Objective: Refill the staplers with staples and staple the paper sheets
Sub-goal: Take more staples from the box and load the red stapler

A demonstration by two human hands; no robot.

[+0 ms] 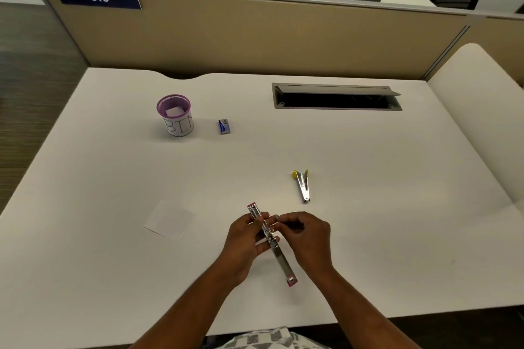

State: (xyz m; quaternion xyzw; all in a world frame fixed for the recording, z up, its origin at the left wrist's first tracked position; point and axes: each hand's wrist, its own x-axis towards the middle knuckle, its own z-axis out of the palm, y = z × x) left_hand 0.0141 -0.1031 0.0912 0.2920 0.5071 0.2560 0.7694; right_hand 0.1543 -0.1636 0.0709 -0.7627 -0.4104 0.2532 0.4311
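over desk: left hand point(246, 238) grips opened pink stapler point(272, 245).

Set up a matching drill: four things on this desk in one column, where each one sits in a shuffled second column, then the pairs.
Things
1. pink stapler
2. yellow stapler
3. staple box
4. paper sheet

Places
A. flat on the desk, left of the hands
B. beside the cup marked BIN
C. opened out, held in the left hand, the right hand at its middle
D. lying on the desk beyond the right hand

Pairs: 1-C, 2-D, 3-B, 4-A
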